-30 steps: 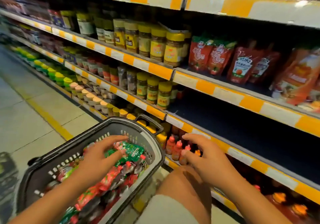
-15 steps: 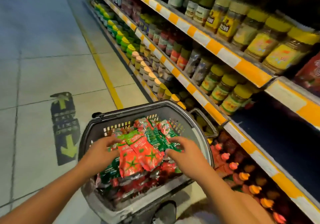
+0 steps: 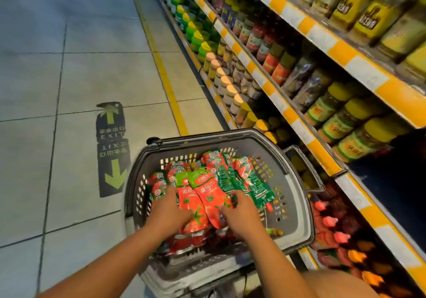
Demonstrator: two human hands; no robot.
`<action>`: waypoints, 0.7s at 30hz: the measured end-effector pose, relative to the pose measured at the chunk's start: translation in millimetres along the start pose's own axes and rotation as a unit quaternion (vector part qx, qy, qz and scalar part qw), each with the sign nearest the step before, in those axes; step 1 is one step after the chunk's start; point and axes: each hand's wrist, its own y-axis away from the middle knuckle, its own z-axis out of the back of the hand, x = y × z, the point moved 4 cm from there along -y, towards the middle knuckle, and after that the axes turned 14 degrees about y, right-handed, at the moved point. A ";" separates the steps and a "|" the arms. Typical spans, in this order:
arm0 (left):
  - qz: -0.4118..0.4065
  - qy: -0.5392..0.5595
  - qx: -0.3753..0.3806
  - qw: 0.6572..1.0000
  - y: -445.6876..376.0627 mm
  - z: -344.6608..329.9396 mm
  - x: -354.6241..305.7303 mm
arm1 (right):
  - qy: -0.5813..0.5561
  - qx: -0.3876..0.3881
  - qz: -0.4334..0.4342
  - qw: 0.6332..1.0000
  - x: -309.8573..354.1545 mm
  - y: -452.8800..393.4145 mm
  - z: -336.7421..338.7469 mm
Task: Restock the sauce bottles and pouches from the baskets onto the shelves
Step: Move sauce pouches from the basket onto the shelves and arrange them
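A grey plastic basket [image 3: 297, 196] sits low in front of me, filled with red and green tomato sauce pouches [image 3: 202, 189]. Both of my hands are inside it. My left hand [image 3: 169, 210] curls around the left side of a fanned bunch of pouches. My right hand [image 3: 239, 212] grips the same bunch from the right, fingers bent over the pouches. Their lower ends are hidden under my hands. Sauce bottles [image 3: 329, 221] with red and orange caps stand on the bottom shelf to the basket's right.
Yellow-and-white edged shelves [image 3: 297, 122] run along the right, packed with jars [image 3: 359, 134]. A dark bare stretch of shelf [image 3: 391, 182] lies right of the basket handle. Tiled floor with an exit sticker [image 3: 111, 150] and a yellow line [image 3: 166, 83] lies to the left.
My right hand left the bottom shelf and joined the left in the basket. Both hands have since closed in on a bunch of pouches. The view swung down and left.
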 end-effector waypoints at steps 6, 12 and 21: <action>0.029 0.014 -0.026 0.999 3.5 -6.2 2.3 | -0.034 0.004 -0.013 0.999 -3.4 -4.0 -1.9; 0.052 0.063 -0.061 0.995 6.1 -4.4 4.4 | -0.080 0.004 -0.024 0.997 -2.2 -3.8 -1.4; 0.077 0.191 -0.034 0.978 4.5 4.5 9.8 | -0.241 0.065 -0.023 0.968 6.1 9.2 0.2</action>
